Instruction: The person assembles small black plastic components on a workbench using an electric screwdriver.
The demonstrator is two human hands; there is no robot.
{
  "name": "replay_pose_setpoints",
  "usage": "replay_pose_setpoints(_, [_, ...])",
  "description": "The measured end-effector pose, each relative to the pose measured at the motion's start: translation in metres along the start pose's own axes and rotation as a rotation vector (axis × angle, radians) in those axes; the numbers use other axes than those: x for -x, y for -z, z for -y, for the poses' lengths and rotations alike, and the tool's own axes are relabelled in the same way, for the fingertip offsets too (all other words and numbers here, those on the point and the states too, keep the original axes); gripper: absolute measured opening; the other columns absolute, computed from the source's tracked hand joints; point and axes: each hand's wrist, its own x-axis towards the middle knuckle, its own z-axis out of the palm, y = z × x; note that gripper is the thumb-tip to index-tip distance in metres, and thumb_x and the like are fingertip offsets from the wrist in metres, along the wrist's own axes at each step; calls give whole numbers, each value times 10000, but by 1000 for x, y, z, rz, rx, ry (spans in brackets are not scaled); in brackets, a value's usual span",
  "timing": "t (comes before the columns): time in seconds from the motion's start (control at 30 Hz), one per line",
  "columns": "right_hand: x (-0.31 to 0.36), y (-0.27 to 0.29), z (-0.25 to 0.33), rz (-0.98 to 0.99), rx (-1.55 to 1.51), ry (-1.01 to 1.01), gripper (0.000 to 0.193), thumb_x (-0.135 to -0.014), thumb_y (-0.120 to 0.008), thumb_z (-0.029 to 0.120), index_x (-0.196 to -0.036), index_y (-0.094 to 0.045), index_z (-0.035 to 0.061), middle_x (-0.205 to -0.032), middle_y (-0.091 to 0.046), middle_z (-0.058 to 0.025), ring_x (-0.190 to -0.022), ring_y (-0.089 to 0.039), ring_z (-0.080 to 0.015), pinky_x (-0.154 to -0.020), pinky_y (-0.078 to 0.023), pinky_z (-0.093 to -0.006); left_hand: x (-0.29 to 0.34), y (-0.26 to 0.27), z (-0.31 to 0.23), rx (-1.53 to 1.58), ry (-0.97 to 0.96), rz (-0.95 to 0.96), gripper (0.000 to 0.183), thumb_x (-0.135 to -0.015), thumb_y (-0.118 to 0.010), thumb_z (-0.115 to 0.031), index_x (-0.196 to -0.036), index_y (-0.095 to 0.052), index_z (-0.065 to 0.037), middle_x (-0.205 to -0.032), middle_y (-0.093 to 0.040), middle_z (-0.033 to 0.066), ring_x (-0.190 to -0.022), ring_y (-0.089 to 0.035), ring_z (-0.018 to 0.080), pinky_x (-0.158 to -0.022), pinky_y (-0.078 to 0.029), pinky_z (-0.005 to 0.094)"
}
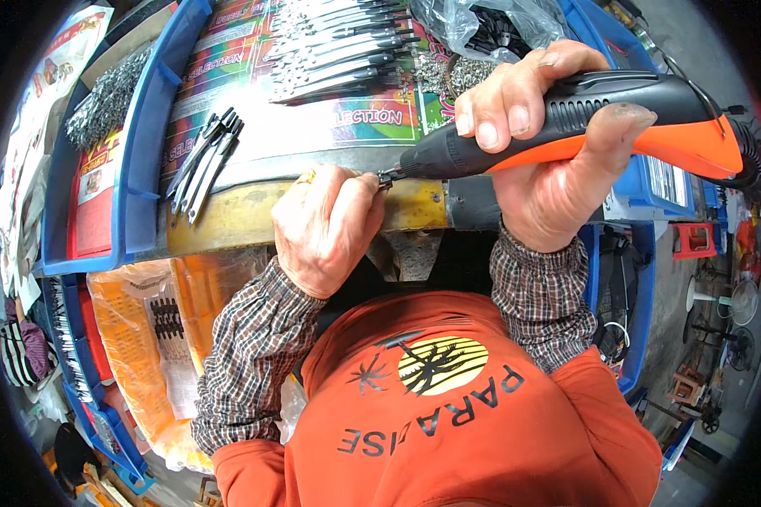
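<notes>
My right hand (537,198) is wrapped round a black and orange electric screwdriver (643,114), which lies nearly level with its nose pointing left. At the table's front edge, my left hand (323,228) is closed with its fingers pinched together against the screwdriver's tip. What it pinches is mostly hidden; only a small dark bit shows by the tip (386,179). Left of that hand lies a small bunch of slim black and silver parts (205,165). Farther back, many similar parts (338,59) are laid in a row.
Small metal pieces (438,74) are heaped beside a clear plastic bag (473,21) of dark parts. A blue bin (135,160) at left holds a pile of small dark metal pieces (110,101). Below the table stands a plastic-lined orange basket (131,338); another blue bin (643,296) is at right.
</notes>
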Motion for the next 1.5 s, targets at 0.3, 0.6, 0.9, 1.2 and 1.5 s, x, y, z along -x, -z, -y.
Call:
replay_pose_setpoints(0.3, [0,2,-1,26,-4,2,563,-840,-470,611,-1039,-528,87,-684,-494,-1,-603,-510,-133,-636,-437,-336,-1,2,-2,-2,23,-9,331,-616,-677,11,-934,-589,-22,-675,-493,60,-583,-521,222,-512,-432,316])
replay_pose_setpoints(0.6, [3,3,-2,19,-25,4,570,-837,-475,612,-1047,-529,84,-685,-496,-2,-608,-508,-135,-636,-430,-336,1,0,2,-26,-34,-12,336,-623,-665,10,-951,-604,-32,-669,-470,42,-568,-503,198,-496,-420,310])
replay_pose_setpoints(0.9, [2,6,2,-110,82,33,492,-845,-526,553,-1007,-546,89,-680,-495,-19,-617,-506,-160,-641,-421,-337,6,2,5,-38,-40,27,324,-625,-624,-25,-946,-595,-54,-702,-467,45,-601,-504,202,-509,-426,311])
replay_pose_setpoints(1.2, [-12,22,-18,-211,224,103,347,-825,-659,346,-978,-523,66,-697,-527,-61,-647,-547,-200,-691,-465,-403,4,-1,5,-48,-20,14,278,-644,-639,-27,-914,-581,-49,-682,-444,47,-595,-492,203,-505,-413,316])
replay_pose_setpoints(1.5, [-17,29,-37,-190,281,124,310,-819,-684,231,-988,-502,46,-706,-551,-70,-668,-565,-196,-748,-483,-423,5,-1,7,-51,-3,-10,270,-646,-658,-22,-904,-583,-52,-661,-428,45,-570,-479,200,-498,-407,311])
